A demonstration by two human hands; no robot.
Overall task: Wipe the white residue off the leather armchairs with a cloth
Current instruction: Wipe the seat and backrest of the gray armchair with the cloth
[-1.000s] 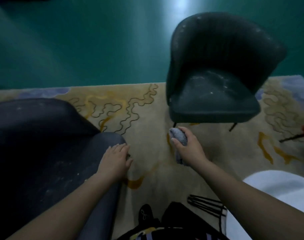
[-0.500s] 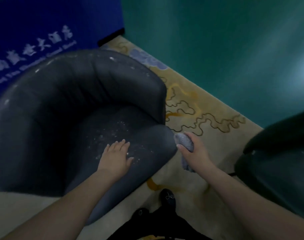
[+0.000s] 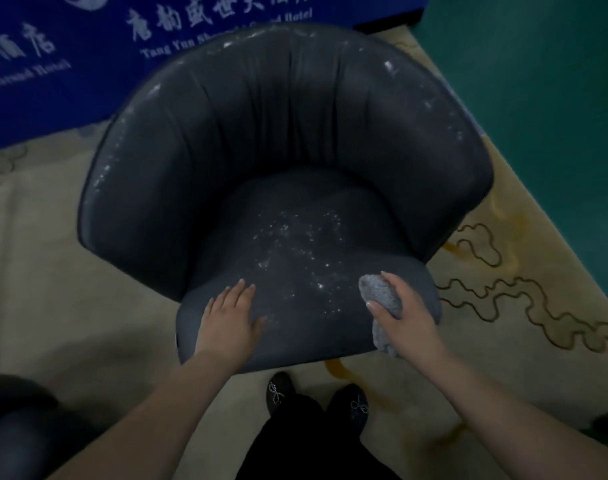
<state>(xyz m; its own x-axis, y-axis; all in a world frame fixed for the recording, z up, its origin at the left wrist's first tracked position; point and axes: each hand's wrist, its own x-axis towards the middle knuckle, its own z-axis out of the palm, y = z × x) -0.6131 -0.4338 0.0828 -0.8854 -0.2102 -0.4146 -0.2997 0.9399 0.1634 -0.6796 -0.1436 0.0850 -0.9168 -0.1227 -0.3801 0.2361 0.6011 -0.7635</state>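
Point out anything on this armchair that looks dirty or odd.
White residue speckles the middle of the armchair seat, with more flecks along the backrest's top rim. The right hand grips a grey cloth; nothing else stands out.

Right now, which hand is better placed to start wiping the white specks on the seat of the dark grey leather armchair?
The right hand. It already grips the bunched grey cloth at the seat's front right edge, beside the white specks. The left hand lies flat and empty on the dark grey leather armchair.

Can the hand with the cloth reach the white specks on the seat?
Probably yes: the right hand holds the cloth beside the white specks on the seat; nothing lies between.
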